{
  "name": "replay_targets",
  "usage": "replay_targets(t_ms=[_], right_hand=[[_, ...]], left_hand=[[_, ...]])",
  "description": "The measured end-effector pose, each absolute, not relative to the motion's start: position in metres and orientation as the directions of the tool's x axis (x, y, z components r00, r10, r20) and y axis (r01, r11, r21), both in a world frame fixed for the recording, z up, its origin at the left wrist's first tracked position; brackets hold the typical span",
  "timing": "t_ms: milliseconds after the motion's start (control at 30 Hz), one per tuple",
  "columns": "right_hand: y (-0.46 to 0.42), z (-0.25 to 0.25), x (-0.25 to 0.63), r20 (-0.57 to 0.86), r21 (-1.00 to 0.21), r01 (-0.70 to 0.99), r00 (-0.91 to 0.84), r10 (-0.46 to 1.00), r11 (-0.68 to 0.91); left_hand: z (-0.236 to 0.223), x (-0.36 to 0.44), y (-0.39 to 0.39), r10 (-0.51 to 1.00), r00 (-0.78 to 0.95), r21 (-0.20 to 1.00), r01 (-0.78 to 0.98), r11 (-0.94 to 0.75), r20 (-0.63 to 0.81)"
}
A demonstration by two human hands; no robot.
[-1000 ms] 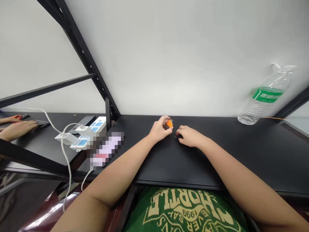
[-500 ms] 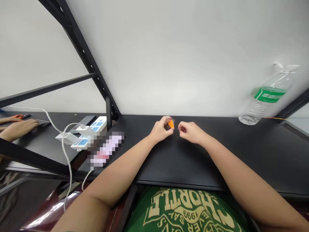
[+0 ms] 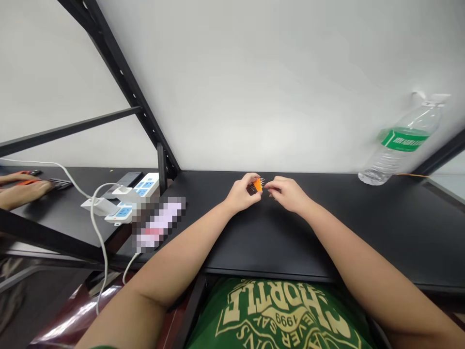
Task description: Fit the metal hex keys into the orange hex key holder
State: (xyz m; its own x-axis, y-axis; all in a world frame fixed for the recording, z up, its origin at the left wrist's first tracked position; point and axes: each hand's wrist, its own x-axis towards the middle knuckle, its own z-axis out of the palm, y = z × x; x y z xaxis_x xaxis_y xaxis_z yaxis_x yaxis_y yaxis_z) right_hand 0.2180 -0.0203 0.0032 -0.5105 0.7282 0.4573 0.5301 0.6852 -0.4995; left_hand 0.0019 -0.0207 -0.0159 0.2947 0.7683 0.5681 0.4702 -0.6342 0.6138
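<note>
My left hand (image 3: pixel 244 192) is closed around a small orange card (image 3: pixel 257 185) above the black desk, with its thumb and fingers gripping the card's edges. Several thin, dark pins run through this card, and their ends stick out on its right side. Close by, my right hand (image 3: pixel 285 192) has its thumb and fingertips drawn together at those protruding ends. Whatever lies between the right fingertips is too small to make out. Both forearms reach in over the desk's front edge.
A clear plastic bottle (image 3: pixel 401 140) with a green label leans at the back right. On the left are a pixelated phone (image 3: pixel 162 223), a white power strip (image 3: pixel 145 191) with chargers and white cables, and a black metal frame (image 3: pixel 140 104). Beyond it, another person's hand (image 3: pixel 27 193) rests near a keyboard.
My right hand has moved slightly left and up to the card's pin ends, its fingers straighter than before. A thin dark pin showed at its fingertips earlier. My left hand keeps the card.
</note>
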Motion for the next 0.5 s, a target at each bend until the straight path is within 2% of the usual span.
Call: replay_targets(t_ms=[500], right_hand=[[-0.0234, 0.0060, 0.2188, 0.397, -0.352, 0.596, -0.603, 0.692, 0.722]], left_hand=[[-0.0145, 0.0017, -0.0230, 0.790, 0.315, 0.606, 0.514, -0.607, 0.525]])
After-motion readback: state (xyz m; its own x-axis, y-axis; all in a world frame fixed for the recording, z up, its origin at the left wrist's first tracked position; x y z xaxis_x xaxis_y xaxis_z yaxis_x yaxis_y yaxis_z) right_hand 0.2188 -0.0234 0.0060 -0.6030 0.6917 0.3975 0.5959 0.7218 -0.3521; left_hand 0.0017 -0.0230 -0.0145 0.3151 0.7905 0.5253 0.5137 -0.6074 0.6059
